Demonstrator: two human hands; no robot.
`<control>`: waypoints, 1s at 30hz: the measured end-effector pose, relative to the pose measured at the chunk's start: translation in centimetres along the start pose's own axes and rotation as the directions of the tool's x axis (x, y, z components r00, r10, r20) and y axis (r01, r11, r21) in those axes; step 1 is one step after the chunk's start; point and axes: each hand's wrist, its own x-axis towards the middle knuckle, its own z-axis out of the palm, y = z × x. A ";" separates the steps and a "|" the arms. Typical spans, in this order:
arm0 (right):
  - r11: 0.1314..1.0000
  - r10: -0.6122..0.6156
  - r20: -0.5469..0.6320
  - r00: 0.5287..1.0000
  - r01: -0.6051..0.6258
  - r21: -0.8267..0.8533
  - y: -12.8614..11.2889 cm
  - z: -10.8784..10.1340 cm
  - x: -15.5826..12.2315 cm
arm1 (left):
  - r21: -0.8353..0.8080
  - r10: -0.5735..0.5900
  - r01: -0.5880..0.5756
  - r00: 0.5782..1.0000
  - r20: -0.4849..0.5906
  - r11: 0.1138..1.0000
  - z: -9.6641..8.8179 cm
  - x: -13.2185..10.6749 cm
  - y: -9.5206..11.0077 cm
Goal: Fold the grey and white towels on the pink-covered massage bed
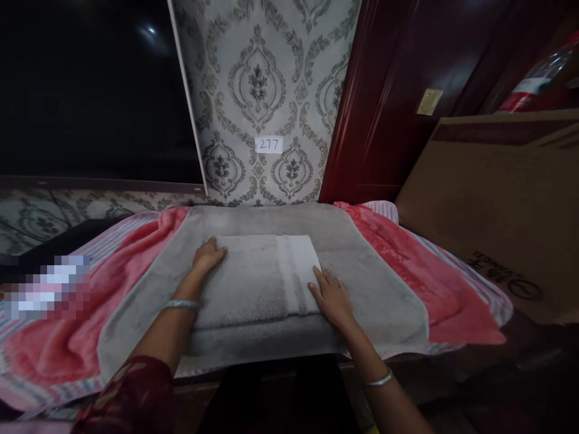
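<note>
A folded light grey towel with pale bands near its right end lies flat on a larger grey plush mat. My left hand rests at the towel's left edge, thumb and fingers apart. At the right edge, my right hand touches the towel's banded end with its fingers spread. Neither hand is closed around the cloth. The folded layers show along the towel's near side. Each of my wrists wears a bracelet.
Pink blankets and striped cloth lie under the mat on both sides. A large cardboard box stands at the right, a bottle behind it. A dark screen is at the back left. A paper label marks the patterned wall.
</note>
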 end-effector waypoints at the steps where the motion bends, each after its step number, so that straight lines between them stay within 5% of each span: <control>1: 1.000 -0.001 -0.001 1.000 0.001 -0.001 0.0 0.0 0.0 | -0.056 -0.016 0.016 1.000 0.009 0.998 -0.6 -0.3 -0.7; 5: 1.000 -0.009 -0.018 1.000 0.009 0.001 0.1 0.2 -0.1 | -0.353 -0.091 0.101 0.995 0.045 0.930 -2.0 -2.6 -3.4; 9: 1.000 -0.014 -0.035 0.999 0.014 0.015 0.4 0.6 -0.1 | -0.682 -0.206 0.240 0.970 0.133 0.691 -2.4 -5.5 -4.8; 12: 0.999 -0.028 -0.061 0.998 0.029 0.026 0.6 1.0 0.0 | -0.710 -0.217 0.291 0.956 0.196 0.641 -3.0 -7.5 -4.6; 17: 0.997 -0.049 -0.129 0.990 0.056 0.051 1.3 2.1 0.4 | -0.721 -0.134 0.203 0.979 0.153 0.662 -4.1 -10.6 -4.1; 22: 0.988 -0.103 -0.272 0.957 0.129 0.081 2.2 3.0 0.0 | -0.705 -0.156 0.289 0.956 0.249 0.647 -4.0 -11.2 -5.3; 26: 0.951 -0.284 -0.389 0.876 0.310 0.004 1.2 2.7 -2.2 | -0.757 -0.160 0.312 0.950 0.269 0.574 -3.5 -11.2 -6.2; 30: 0.858 -0.505 -0.234 0.831 0.512 -0.035 -2.1 1.8 -4.5 | -0.815 -0.243 0.350 0.934 0.263 0.463 -3.1 -11.4 -5.9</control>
